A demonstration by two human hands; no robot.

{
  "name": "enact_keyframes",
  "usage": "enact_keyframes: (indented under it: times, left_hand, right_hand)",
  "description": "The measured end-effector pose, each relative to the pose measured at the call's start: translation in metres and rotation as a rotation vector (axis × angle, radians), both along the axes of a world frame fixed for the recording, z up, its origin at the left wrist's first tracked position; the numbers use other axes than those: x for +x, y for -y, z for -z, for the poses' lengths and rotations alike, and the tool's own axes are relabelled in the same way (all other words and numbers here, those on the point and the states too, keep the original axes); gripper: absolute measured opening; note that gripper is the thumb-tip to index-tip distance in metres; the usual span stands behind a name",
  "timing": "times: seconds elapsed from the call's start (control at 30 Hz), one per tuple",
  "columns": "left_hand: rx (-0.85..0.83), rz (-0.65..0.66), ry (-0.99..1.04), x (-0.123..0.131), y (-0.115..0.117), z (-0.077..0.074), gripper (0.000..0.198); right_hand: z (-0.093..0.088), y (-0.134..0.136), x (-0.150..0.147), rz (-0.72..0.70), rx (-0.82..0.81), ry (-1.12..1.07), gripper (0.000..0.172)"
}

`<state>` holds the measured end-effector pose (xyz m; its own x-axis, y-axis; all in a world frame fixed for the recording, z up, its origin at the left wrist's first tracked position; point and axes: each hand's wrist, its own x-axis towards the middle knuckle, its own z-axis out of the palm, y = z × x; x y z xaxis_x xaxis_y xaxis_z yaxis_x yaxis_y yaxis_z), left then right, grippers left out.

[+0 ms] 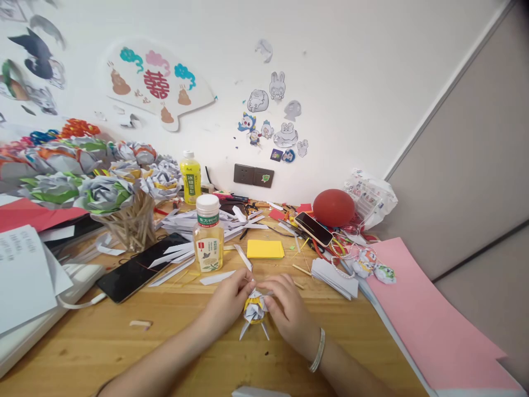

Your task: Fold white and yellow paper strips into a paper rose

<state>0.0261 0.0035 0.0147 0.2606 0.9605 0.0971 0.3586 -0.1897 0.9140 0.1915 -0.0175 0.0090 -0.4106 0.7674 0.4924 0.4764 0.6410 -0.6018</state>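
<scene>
A small folded paper flower [254, 309], white with yellow edges, sits between my two hands just above the wooden table [124, 342]. My left hand [226, 302] curls round its left side with fingertips pinching the top. My right hand [287, 309], with a silver bracelet on the wrist, grips its right side. Loose paper tips stick out below the flower. A tea bottle [208, 234] with a white cap stands just behind my hands, and a stack of yellow paper [265, 249] lies to its right.
A bundle of paper roses on sticks [119, 193] stands at the left, beside a dark tablet [138, 270]. White paper strips [198, 226], a yellow bottle [190, 177], a phone [313, 228], a red ball [333, 208] and pink paper sheets [430, 325] lie around.
</scene>
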Motion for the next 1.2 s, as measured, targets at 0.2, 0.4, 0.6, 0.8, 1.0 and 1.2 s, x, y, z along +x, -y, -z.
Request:
enact_keyframes:
  times: [0.2, 0.4, 0.6, 0.8, 1.0, 1.2]
  left_hand:
    - [0.027, -0.012, 0.019, 0.001, 0.004, -0.001, 0.017]
    - [-0.09, 0.012, 0.186, -0.003, -0.001, -0.005, 0.031]
    - [-0.186, 0.058, 0.4, -0.005, -0.007, -0.006, 0.035]
    - [-0.036, -0.013, 0.178, -0.001, 0.004, -0.013, 0.021]
    - [0.033, -0.08, 0.095, 0.002, 0.01, -0.018, 0.024]
    - [0.027, -0.09, 0.106, 0.002, 0.01, -0.014, 0.021]
  right_hand:
    - [0.001, -0.001, 0.0, 0.01, -0.075, -0.075, 0.024]
    - [0.009, -0.01, 0.003, 0.025, -0.326, -0.198, 0.013]
    - [0.02, -0.016, -0.001, 0.078, -0.541, -0.401, 0.011]
    - [0.005, -0.012, 0.004, 0.167, -0.388, -0.372, 0.02]
    - [-0.006, -0.009, 0.006, 0.031, -0.285, -0.343, 0.029]
    - [-0.012, -0.01, 0.008, -0.022, -0.416, -0.361, 0.023]
